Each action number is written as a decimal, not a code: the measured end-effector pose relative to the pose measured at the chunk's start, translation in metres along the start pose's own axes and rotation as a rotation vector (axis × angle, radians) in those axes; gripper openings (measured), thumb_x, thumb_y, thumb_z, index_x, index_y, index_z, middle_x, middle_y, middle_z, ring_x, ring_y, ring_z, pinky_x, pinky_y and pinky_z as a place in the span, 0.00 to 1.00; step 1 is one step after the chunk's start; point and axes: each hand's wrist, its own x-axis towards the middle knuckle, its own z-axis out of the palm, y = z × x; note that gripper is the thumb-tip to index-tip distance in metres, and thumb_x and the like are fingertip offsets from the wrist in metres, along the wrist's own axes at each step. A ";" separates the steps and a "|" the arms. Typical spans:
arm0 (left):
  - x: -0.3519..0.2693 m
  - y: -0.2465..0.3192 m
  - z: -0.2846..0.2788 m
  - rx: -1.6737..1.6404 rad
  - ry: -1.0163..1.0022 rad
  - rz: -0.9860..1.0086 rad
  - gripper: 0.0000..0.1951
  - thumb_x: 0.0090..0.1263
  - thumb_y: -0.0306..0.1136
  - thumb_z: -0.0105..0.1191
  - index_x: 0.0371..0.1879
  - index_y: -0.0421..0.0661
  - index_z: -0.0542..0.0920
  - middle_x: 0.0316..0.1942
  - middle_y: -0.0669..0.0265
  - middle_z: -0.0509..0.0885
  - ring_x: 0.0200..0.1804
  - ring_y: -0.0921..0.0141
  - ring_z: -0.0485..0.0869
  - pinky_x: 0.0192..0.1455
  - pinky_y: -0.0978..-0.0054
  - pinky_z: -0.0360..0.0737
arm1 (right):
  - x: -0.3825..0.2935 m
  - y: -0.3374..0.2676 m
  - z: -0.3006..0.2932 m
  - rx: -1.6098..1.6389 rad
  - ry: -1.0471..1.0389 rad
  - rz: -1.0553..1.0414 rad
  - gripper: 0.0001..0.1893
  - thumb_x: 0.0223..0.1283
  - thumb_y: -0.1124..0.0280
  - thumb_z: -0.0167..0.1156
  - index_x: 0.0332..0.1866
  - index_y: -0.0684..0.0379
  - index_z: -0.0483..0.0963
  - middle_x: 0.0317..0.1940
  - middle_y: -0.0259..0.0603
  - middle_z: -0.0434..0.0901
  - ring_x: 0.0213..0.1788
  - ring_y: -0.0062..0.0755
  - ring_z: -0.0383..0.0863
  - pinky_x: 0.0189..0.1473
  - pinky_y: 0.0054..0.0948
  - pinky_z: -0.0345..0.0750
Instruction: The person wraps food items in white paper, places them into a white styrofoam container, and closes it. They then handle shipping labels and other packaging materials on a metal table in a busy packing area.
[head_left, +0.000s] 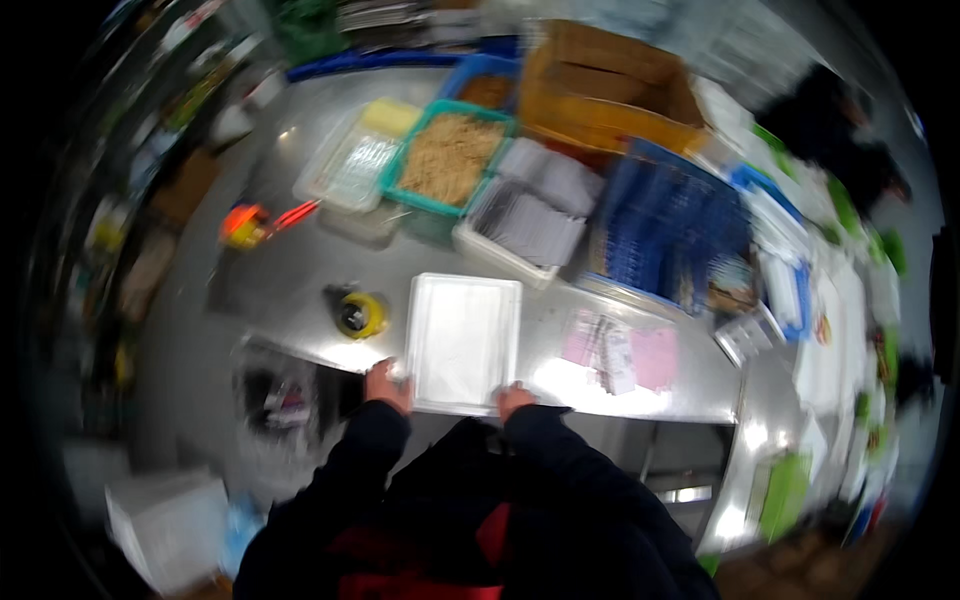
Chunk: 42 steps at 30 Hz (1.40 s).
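A white rectangular plastic tray (463, 341) lies on the steel table right in front of me. My left hand (388, 387) grips its left side near the front corner. At the opposite front corner my right hand (515, 400) has hold of the edge. The fingers of both hands are blurred and partly hidden. Beyond the left hand sits a roll of yellow tape (361, 315). To the right of the tray lie pink paper sheets (654, 358) with a printed white strip (616, 352) on top.
Behind the tray stand a white bin of stacked grey sheets (529, 217), a teal basket of tan material (454, 157), a cardboard box (607, 82) and stacked blue packages (667, 225). An orange-and-yellow tape dispenser (246, 226) is at the left. Another person (825, 135) is at the far right.
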 end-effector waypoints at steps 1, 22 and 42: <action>-0.003 -0.028 0.000 -0.115 -0.089 -0.021 0.27 0.67 0.29 0.64 0.65 0.39 0.70 0.58 0.46 0.80 0.60 0.49 0.79 0.65 0.55 0.77 | -0.014 -0.013 -0.011 -0.045 -0.048 0.019 0.20 0.73 0.59 0.55 0.57 0.66 0.77 0.56 0.65 0.81 0.55 0.61 0.85 0.53 0.50 0.84; -0.354 0.051 0.179 -0.243 -1.756 0.878 0.53 0.52 0.19 0.57 0.81 0.39 0.47 0.66 0.44 0.74 0.63 0.53 0.81 0.65 0.61 0.80 | -0.549 -0.123 0.386 1.285 1.214 1.050 0.45 0.68 0.47 0.58 0.82 0.59 0.51 0.56 0.71 0.81 0.59 0.69 0.82 0.62 0.50 0.77; -0.917 0.161 0.275 0.443 -2.337 1.041 0.53 0.55 0.27 0.63 0.82 0.47 0.47 0.52 0.47 0.85 0.46 0.56 0.87 0.46 0.60 0.86 | -0.849 -0.182 0.721 2.499 2.696 1.119 0.50 0.71 0.39 0.62 0.85 0.56 0.46 0.79 0.49 0.60 0.68 0.50 0.77 0.59 0.52 0.83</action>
